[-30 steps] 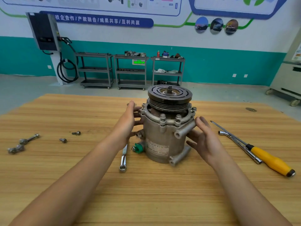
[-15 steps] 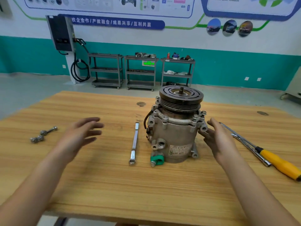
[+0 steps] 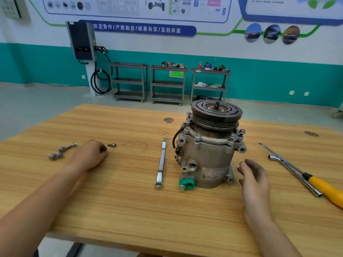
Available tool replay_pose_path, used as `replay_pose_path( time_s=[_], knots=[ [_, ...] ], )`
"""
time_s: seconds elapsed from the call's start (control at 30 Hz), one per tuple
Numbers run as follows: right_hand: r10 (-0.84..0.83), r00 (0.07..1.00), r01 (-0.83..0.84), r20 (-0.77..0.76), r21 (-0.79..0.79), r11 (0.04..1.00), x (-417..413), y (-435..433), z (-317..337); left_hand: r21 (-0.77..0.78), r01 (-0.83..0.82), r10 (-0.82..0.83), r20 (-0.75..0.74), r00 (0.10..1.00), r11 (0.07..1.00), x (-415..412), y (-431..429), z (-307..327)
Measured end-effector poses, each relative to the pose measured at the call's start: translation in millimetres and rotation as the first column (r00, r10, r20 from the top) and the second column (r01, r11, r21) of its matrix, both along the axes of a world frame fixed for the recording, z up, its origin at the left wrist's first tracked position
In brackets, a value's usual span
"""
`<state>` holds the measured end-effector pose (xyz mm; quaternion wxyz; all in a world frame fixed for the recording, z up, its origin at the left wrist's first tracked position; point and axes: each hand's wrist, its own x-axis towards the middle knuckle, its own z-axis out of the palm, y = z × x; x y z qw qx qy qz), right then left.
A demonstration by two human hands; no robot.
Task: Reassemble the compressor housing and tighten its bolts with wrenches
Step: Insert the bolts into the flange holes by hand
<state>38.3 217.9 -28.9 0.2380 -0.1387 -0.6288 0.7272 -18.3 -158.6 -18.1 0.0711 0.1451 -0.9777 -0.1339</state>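
The grey compressor (image 3: pixel 209 154) stands upright on the wooden table (image 3: pixel 130 210), with its black pulley on top and a green cap at its base. Bolts sit in its flange. My left hand (image 3: pixel 89 154) rests on the table far left of it, fingers curled, tips pinching a small bolt that barely shows. A second small bolt (image 3: pixel 112 145) lies just right of that hand. My right hand (image 3: pixel 254 180) hovers open beside the compressor's lower right without touching it. A flat ring wrench (image 3: pixel 161 164) lies between my left hand and the compressor.
Two long bolts with fittings (image 3: pixel 62 152) lie at the far left. At the right lie a yellow-handled screwdriver (image 3: pixel 326 190) and a bent socket wrench (image 3: pixel 295 175). The table's near edge runs below my forearms. Shelving carts stand by the far wall.
Both hands left the compressor. My left hand swung left and curled down onto a small bolt. My right hand drew back slightly. The view shifted, so the compressor now sits right of centre.
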Motion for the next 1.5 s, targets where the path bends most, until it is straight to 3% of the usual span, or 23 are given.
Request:
replay_pose_path(
  time_s=[0.13,0.23,0.3,0.37,0.4,0.47,0.67,0.8,0.97,1.17,1.3,1.4,1.43,1.5],
  knots=[
    [0.029,1.0,-0.029,0.006,-0.011,1.0,-0.8,1.8,-2.3,-0.018,0.017,-0.017,0.002,1.0,1.0,2.8,18.9,15.6],
    [0.069,0.997,-0.069,0.017,-0.027,0.997,-2.9,1.5,-3.1,0.24,0.285,-0.238,-0.208,0.949,0.928,15.2,65.6,46.3],
    [0.077,0.997,-0.076,0.014,-0.033,0.997,-3.3,1.7,-3.5,0.52,0.498,-0.314,-0.405,0.859,0.694,32.2,106.8,72.5],
    [0.069,0.998,-0.069,0.01,-0.044,0.997,-2.6,3.5,-3.9,0.668,0.621,-0.321,-0.532,0.783,0.409,44.1,139.8,90.4],
    [0.065,0.998,-0.065,0.011,-0.055,0.996,-2.0,4.9,-4.2,0.704,0.638,-0.31,-0.559,0.769,0.313,46.7,152.6,95.2],
    [0.071,0.997,-0.07,0.016,-0.08,0.994,-1.2,7.8,-4.5,0.744,0.629,-0.288,-0.567,0.772,0.223,46.5,172.1,99.1],
    [0.077,0.995,-0.079,-0.056,-0.031,0.996,1.3,6.1,-3.3,0.709,0.622,-0.333,-0.529,0.781,0.333,41.0,186.9,97.6],
    [0.104,0.99,-0.096,-0.097,0.082,0.992,4.4,3.0,-4.9,0.547,0.683,-0.394,-0.56,0.728,0.484,43.8,186.1,103.2],
    [0.106,0.988,-0.095,-0.116,0.095,0.991,4.9,4.1,-5.2,0.374,0.686,-0.468,-0.524,0.712,0.624,45.5,190.3,103.2],
    [0.104,0.988,-0.094,-0.115,0.093,0.991,5.5,4.6,-5.4,0.168,0.688,-0.531,-0.517,0.671,0.705,43.7,187.8,99.0],
    [0.107,0.989,-0.097,-0.107,0.093,0.991,5.5,4.7,-5.7,0.263,0.747,-0.527,-0.569,0.631,0.611,50.2,177.4,85.7],
    [0.104,0.989,-0.096,-0.108,0.076,0.993,5.2,5.4,-6.1,0.445,0.699,-0.324,-0.658,0.679,0.56,48.9,153.3,68.5],
    [0.098,0.989,-0.091,-0.111,0.065,0.994,5.1,5.8,-6.2,0.506,0.639,-0.223,-0.655,0.722,0.58,44.0,137.5,62.0],
    [0.096,0.99,-0.091,-0.106,0.05,0.995,4.5,6.1,-6.3,0.508,0.422,-0.07,-0.575,0.815,0.751,27.4,97.3,49.2]
  ],
)
